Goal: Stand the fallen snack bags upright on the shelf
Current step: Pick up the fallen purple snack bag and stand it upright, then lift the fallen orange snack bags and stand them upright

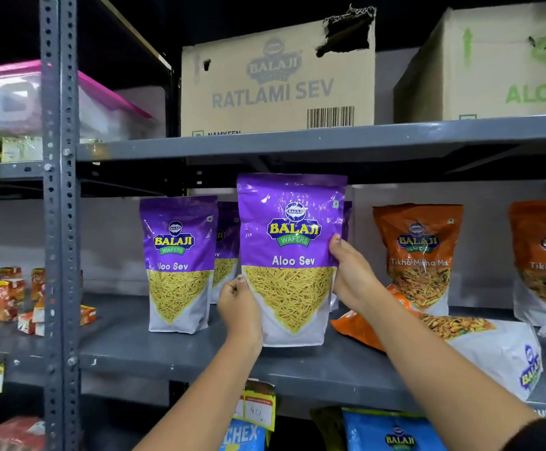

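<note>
Two cardboard cartons sit on the upper shelf, the "Ratlami Sev" carton at twelve o'clock and a green-printed carton at two o'clock, with one pink-lidded plastic tub at ten o'clock behind the grey slotted upright. Below them the grey middle shelf carries the snack bags. Four purple Aloo Sev bags show: the held Aloo Sev bag upright at the centre, its base on or just above the shelf, one standing Aloo Sev bag at nine o'clock from it, and the edges of two more half hidden behind. Three orange Tikha Mitha Mix bags show: one standing Tikha Mitha Mix bag at three o'clock, another cut off by the right edge, and one fallen Tikha Mitha Mix bag lying flat at four o'clock. The left hand pinches the held bag's lower left edge; the right hand grips its right edge, thumb across the front. Several small red-orange packets cluster at nine o'clock, far left.
</note>
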`<state>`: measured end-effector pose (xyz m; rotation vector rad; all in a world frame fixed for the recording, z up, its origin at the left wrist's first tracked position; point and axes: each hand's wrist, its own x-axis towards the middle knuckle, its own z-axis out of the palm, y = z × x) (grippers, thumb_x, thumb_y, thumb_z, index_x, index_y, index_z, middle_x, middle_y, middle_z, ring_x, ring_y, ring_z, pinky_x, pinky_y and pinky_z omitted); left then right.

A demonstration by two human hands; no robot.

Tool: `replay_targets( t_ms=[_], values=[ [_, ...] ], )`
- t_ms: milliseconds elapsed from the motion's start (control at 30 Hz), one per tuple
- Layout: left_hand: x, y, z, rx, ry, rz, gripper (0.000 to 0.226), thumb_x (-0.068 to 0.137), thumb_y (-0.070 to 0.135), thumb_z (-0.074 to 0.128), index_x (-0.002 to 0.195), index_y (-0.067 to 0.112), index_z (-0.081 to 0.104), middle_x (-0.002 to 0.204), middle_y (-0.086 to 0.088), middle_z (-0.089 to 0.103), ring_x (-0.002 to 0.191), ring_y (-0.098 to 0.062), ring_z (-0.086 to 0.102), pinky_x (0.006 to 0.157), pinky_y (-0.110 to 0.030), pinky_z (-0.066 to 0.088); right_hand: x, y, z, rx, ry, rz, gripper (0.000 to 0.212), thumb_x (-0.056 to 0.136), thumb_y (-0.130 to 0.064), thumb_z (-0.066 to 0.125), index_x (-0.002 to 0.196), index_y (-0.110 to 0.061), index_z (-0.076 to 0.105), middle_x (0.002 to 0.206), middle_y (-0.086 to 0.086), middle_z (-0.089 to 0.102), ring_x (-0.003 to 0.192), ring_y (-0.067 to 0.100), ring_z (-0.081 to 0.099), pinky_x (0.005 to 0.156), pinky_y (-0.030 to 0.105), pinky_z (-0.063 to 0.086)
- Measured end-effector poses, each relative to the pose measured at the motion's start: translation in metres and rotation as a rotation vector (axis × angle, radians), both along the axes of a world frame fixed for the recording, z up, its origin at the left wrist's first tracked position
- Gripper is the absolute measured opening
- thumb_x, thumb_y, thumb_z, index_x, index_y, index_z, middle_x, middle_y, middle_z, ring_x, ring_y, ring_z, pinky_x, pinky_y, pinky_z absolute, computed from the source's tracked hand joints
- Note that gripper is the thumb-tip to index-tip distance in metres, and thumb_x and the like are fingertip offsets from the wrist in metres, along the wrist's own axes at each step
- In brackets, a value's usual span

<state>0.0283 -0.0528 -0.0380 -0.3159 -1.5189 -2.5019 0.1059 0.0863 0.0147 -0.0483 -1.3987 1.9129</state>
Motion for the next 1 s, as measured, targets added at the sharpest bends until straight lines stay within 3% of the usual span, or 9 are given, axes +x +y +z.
replay_targets(
  t_ms=[267, 467, 567, 633, 733, 800, 867, 933, 1000],
  values=[
    [-0.049, 0.030, -0.018, -0.065, -0.086, 0.021, 0.023, 0.101, 0.018, 0.043, 0.090, 0.003, 0.055, 0.067, -0.001, 0.048, 0.073, -0.024, 0.046, 0.057, -0.031, 0.036, -0.046, 0.018, -0.019, 0.048, -0.123, -0.060, 0.041, 0.105, -0.030, 0.042, 0.129, -0.002, 0.059, 0.129, 0.022, 0.067, 0.117, 0.037, 0.065, 0.102, 0.052, 0.050],
    [-0.050, 0.036, -0.021, -0.084, -0.057, 0.084, 0.017, 0.100, 0.012, 0.042, 0.089, 0.006, 0.053, 0.070, -0.003, 0.050, 0.072, -0.026, 0.046, 0.066, -0.034, 0.037, -0.032, 0.030, -0.014, 0.251, -0.349, -0.061, 0.033, 0.104, -0.039, 0.040, 0.101, -0.017, 0.065, 0.104, 0.005, 0.072, 0.087, 0.016, 0.066, 0.071, 0.029, 0.051],
    [-0.038, 0.037, -0.028, 0.026, 0.005, 0.211, 0.015, 0.094, 0.014, 0.049, 0.107, 0.008, 0.054, 0.106, -0.022, 0.061, 0.092, -0.037, 0.059, 0.088, -0.050, 0.049, 0.005, 0.058, 0.008, 0.558, -0.538, -0.195, 0.038, 0.102, -0.046, 0.040, 0.106, -0.017, 0.065, 0.107, 0.007, 0.072, 0.091, 0.019, 0.064, 0.075, 0.030, 0.049],
    [-0.008, 0.040, -0.034, 0.103, 0.125, 0.267, 0.031, 0.091, 0.016, 0.051, 0.120, 0.006, 0.049, 0.123, -0.021, 0.057, 0.107, -0.035, 0.058, 0.097, -0.046, 0.047, 0.036, 0.087, 0.022, 0.695, -0.635, -0.349, 0.049, 0.100, -0.046, 0.045, 0.115, -0.005, 0.068, 0.115, 0.017, 0.073, 0.102, 0.032, 0.069, 0.088, 0.042, 0.055],
    [0.052, 0.060, -0.042, 0.221, 0.272, 0.067, 0.023, 0.089, 0.004, 0.051, 0.109, 0.016, 0.052, 0.111, 0.000, 0.058, 0.096, -0.011, 0.056, 0.089, -0.022, 0.045, 0.086, 0.132, 0.022, 0.793, -0.860, -0.492, 0.046, 0.100, -0.033, 0.050, 0.117, 0.007, 0.065, 0.118, 0.029, 0.068, 0.110, 0.043, 0.065, 0.082, 0.038, 0.052],
    [0.079, 0.089, -0.047, 0.200, 0.144, -0.176, 0.020, 0.086, 0.003, 0.055, 0.101, 0.016, 0.053, 0.100, 0.004, 0.056, 0.089, -0.006, 0.056, 0.085, -0.023, 0.045, 0.109, 0.159, 0.003, 0.877, -1.145, -0.485, 0.038, 0.099, -0.024, 0.050, 0.122, 0.004, 0.063, 0.129, 0.024, 0.063, 0.117, 0.038, 0.062, 0.089, 0.037, 0.050],
    [0.093, 0.121, -0.051, 0.156, -0.154, -0.415, 0.014, 0.079, 0.007, 0.054, 0.085, 0.019, 0.050, 0.088, -0.004, 0.051, 0.077, -0.013, 0.051, 0.076, -0.029, 0.043, 0.125, 0.171, -0.019, 0.947, -1.396, -0.460, 0.042, 0.101, -0.021, 0.046, 0.135, 0.000, 0.056, 0.144, 0.021, 0.053, 0.131, 0.033, 0.052, 0.102, 0.034, 0.041],
    [0.103, 0.143, -0.051, 0.111, -0.397, -0.590, 0.015, 0.084, 0.005, 0.050, 0.082, 0.019, 0.055, 0.080, -0.005, 0.056, 0.072, -0.016, 0.053, 0.069, -0.030, 0.046, 0.133, 0.174, -0.030, 0.993, -1.448, -0.436, 0.049, 0.103, -0.029, 0.042, 0.143, -0.002, 0.048, 0.153, 0.018, 0.044, 0.139, 0.029, 0.044, 0.107, 0.029, 0.035],
    [0.112, 0.155, -0.049, 0.109, -0.483, -0.681, 0.021, 0.090, 0.003, 0.048, 0.098, 0.015, 0.063, 0.091, -0.009, 0.070, 0.079, -0.023, 0.064, 0.080, -0.038, 0.055, 0.136, 0.167, -0.029, 0.945, -1.386, -0.430, 0.049, 0.105, -0.030, 0.039, 0.144, -0.001, 0.047, 0.155, 0.016, 0.043, 0.138, 0.029, 0.044, 0.105, 0.027, 0.036]
  ],
)
